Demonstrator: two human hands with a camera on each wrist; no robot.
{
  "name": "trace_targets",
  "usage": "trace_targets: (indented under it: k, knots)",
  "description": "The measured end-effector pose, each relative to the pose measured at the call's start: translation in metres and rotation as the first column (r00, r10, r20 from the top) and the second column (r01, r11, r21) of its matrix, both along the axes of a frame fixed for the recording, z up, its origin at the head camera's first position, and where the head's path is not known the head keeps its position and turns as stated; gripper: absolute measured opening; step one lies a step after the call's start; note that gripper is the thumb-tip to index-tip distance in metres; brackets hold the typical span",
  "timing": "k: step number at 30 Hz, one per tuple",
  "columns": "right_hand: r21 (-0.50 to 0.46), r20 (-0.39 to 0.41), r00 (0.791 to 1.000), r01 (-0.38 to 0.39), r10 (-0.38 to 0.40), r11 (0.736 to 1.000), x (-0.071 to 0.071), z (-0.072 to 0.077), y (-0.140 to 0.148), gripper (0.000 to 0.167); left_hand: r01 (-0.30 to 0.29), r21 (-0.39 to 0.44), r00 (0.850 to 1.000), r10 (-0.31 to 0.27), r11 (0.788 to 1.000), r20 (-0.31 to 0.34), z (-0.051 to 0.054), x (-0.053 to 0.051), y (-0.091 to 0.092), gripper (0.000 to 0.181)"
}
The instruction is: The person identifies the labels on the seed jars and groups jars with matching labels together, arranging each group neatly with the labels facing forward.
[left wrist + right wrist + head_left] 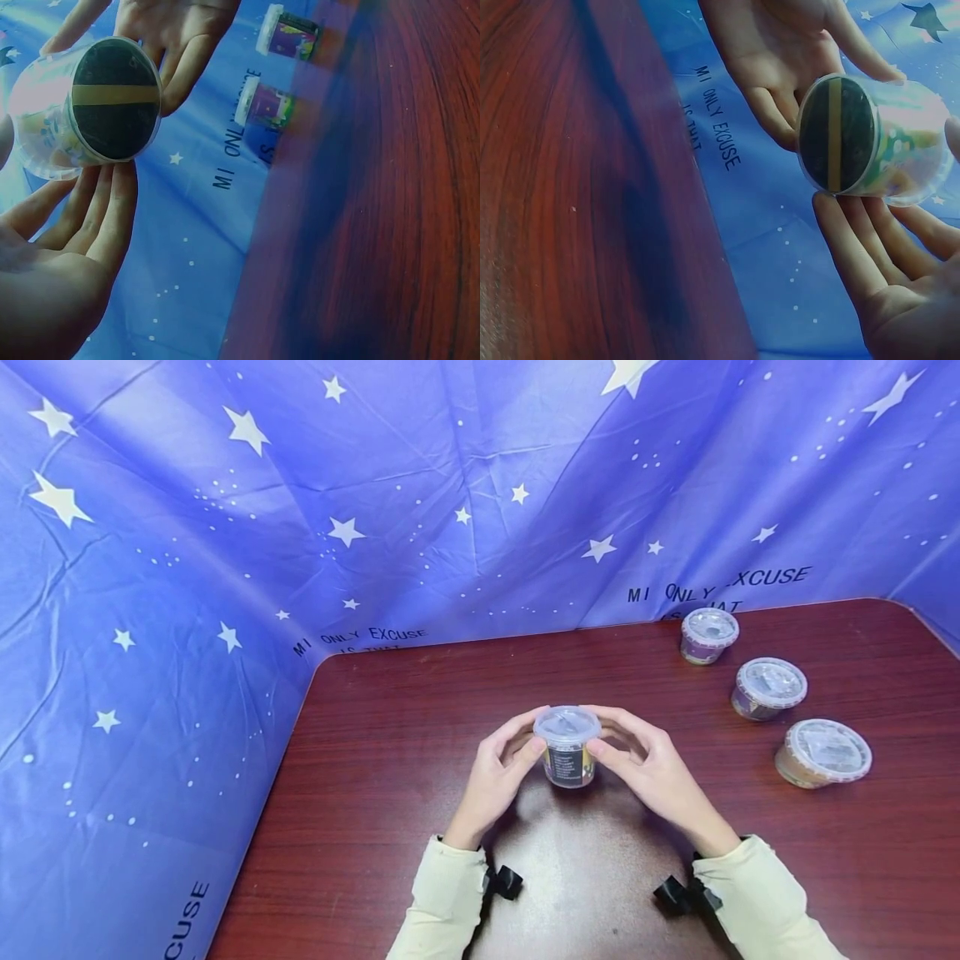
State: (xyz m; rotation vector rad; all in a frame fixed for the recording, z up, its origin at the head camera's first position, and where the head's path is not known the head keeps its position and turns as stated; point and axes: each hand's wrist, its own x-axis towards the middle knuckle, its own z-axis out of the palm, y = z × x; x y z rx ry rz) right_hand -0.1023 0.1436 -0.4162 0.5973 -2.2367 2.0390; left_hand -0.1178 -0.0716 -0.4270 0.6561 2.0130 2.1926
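Note:
Between both hands, a clear lidded plastic tub (568,762) with a dark printed label is held upright above the table. My left hand (497,768) grips its left side, thumb at the front and fingers reaching behind. From the other side my right hand (654,768) holds it the same way. In the left wrist view the tub's dark bottom (116,124), crossed by a yellowish band, faces the camera. The right wrist view also shows this underside (838,135), with fingertips touching the wall. What is inside cannot be made out.
On the right of the dark red table (360,827) stand three more lidded tubs: a far one (703,647), a middle one (761,703) and a near one (802,767). Behind and to the left hangs a blue star-patterned cloth (420,468).

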Motion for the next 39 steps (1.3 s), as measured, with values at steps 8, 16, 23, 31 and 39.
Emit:
trace_targets:
  k: [8,16,23,31,39]
  knots:
    - [0.005,-0.015,0.997,-0.076,0.076,0.997,0.0,-0.002,0.002,0.042,0.04,0.026,0.999,-0.04,0.999,0.002,0.003,0.002,0.001,0.05]
    - [0.013,-0.032,0.999,-0.023,0.024,1.0,0.0,0.0,0.001,0.042,0.018,0.017,1.0,-0.018,1.0,-0.003,0.003,0.002,0.003,0.047]
    - [0.013,-0.02,0.998,0.067,-0.066,0.998,0.002,-0.001,-0.002,0.04,-0.044,-0.01,0.999,0.044,0.999,0.0,0.0,0.001,0.006,0.04]
    - [0.025,-0.023,0.987,0.158,-0.158,0.987,0.001,-0.002,-0.003,0.043,-0.137,0.007,0.991,0.137,0.991,-0.007,0.003,0.002,0.011,0.035]
    - [0.036,-0.029,0.979,0.202,-0.201,0.979,0.003,-0.002,-0.011,0.043,-0.14,-0.014,0.99,0.139,0.99,-0.033,0.003,0.005,0.012,0.046]
